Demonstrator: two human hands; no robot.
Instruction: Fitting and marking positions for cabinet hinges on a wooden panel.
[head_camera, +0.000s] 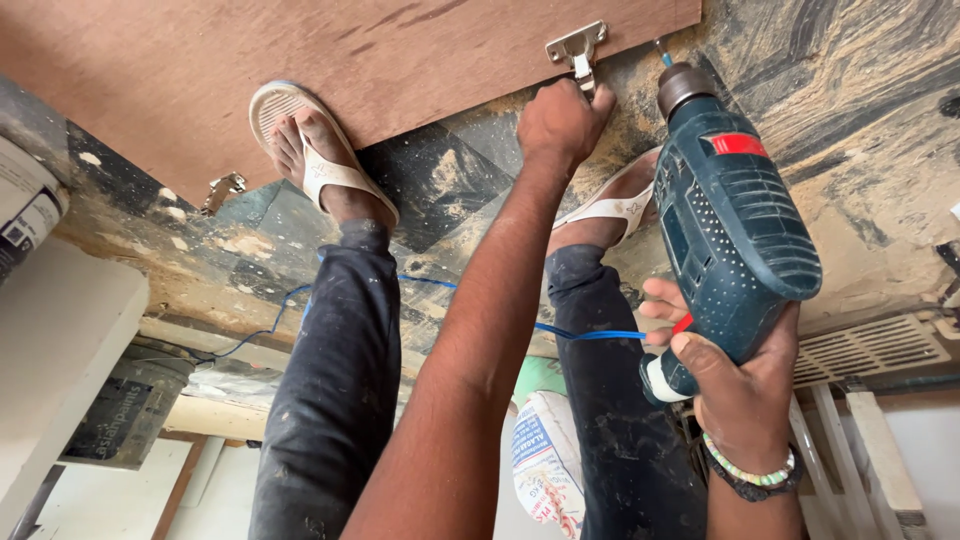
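Two hands work at one hinge (577, 47) on the board (330, 70) edge: the left hand (560, 122) is clenched just beside it, pinching it; the right hand (735, 385) grips the drill (735, 215), its bit pointing toward the hinge, close alongside.

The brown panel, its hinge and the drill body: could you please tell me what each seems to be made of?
The brown panel looks like plywood or a veneered board, matt with faint grain streaks. The hinge looks like bright plated metal, given its silvery shine. The drill, in the right hand, seems moulded teal plastic with vent slots.
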